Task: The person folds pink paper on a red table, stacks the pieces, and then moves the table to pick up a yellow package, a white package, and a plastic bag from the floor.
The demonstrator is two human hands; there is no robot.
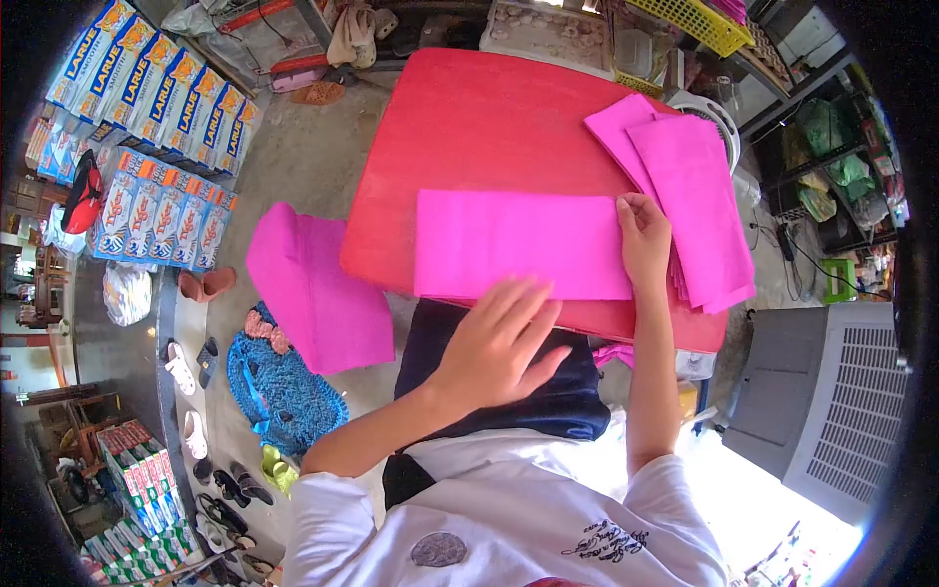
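A folded bright pink sheet (518,240), cloth-like, lies flat near the front edge of the red table (469,117). My right hand (643,235) pinches its right end between thumb and fingers. Over the sheet's front edge, my left hand (504,338) has its fingers apart and nothing in it. A stack of folded pink sheets (694,205) rests at the table's right side, partly fanned out. Off the table's left edge, a larger pink sheet (323,293) hangs or lies with a fold in it.
Stacked beer cartons (156,205) stand at the left, with shoes (186,372) on the floor below them. A blue shaggy mat (284,382) lies at lower left. At right are a grey vented appliance (831,401) and crowded shelves (831,147). A yellow basket (694,24) sits behind the table.
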